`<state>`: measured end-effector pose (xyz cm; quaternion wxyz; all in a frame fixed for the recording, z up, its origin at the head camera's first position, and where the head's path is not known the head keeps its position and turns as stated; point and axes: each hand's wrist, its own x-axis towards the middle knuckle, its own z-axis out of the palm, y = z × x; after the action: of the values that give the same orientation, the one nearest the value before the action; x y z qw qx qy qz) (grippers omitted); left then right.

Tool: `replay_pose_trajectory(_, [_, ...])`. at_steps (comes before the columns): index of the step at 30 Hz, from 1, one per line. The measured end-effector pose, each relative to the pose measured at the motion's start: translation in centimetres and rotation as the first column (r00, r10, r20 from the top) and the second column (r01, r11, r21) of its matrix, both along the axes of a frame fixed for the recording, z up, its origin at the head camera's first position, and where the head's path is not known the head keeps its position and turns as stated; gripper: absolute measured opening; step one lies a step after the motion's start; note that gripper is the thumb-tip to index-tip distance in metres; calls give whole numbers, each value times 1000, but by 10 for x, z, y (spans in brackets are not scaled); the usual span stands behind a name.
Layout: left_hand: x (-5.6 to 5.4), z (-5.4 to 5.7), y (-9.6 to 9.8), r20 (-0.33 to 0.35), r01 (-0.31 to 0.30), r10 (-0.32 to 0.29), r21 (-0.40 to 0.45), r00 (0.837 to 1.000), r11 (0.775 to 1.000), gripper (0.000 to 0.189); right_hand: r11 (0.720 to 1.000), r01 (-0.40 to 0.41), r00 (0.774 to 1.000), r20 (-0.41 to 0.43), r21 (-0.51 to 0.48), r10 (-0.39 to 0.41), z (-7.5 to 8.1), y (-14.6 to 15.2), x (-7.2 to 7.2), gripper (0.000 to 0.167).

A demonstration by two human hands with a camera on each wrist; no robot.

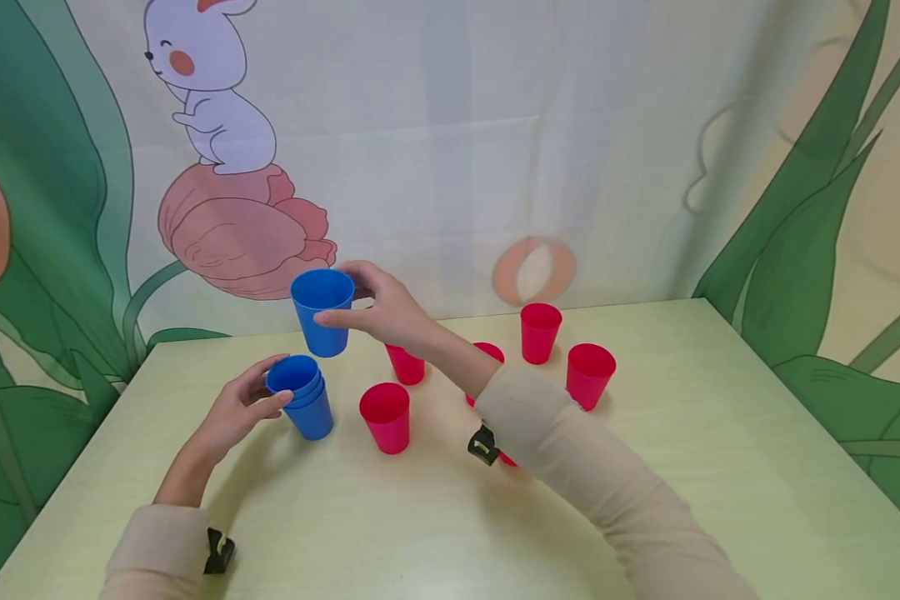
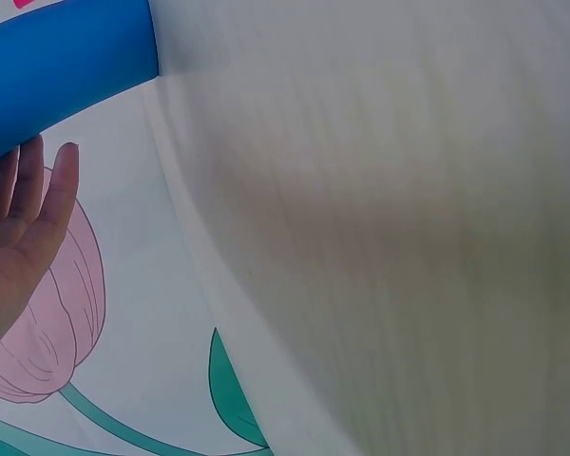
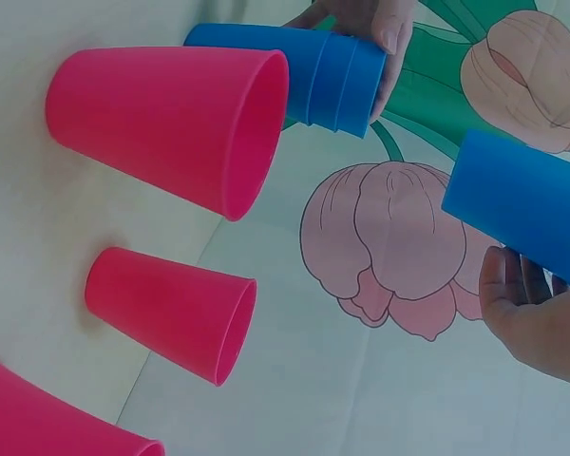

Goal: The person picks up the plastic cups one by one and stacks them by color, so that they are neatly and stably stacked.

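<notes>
Head view: you hold a plain blue cup [image 1: 326,325] aloft in your right hand [image 1: 390,310], thumb on its near side and fingers round the far side. The cup hangs in the air above a stack of nested blue cups [image 1: 312,418], apart from it, mouth upward and slightly tilted. Its wall is smooth, with an even colour, tapering from a wide round rim to a narrower base. Your left hand [image 1: 236,410] grips the stack near its top, thumb toward you; the layered rims show one above another as the stack stands on the pale yellow-green table [image 1: 390,533]. To the right, red cups [image 1: 385,422] of similar tapered shape stand mouth up, some partly hidden by your right arm in its beige sleeve [image 1: 570,458]. Behind them hangs a curtain [image 1: 465,167] printed with a white rabbit.
</notes>
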<state>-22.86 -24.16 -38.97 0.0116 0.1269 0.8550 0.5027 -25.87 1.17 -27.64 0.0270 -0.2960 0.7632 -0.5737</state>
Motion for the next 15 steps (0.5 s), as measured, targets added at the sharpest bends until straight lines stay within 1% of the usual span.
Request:
replay_pose_trajectory(9, [1,3,0,13,-3,3,-6,1000,1000,65,1000,4,1000,2,-8,-4,1,-13,-4,61])
replay_pose_trajectory(15, [2,3,0,24,-1,1,8,1000,1000,65,1000,-10,1000,11,7,10,-4,-21,-8,61])
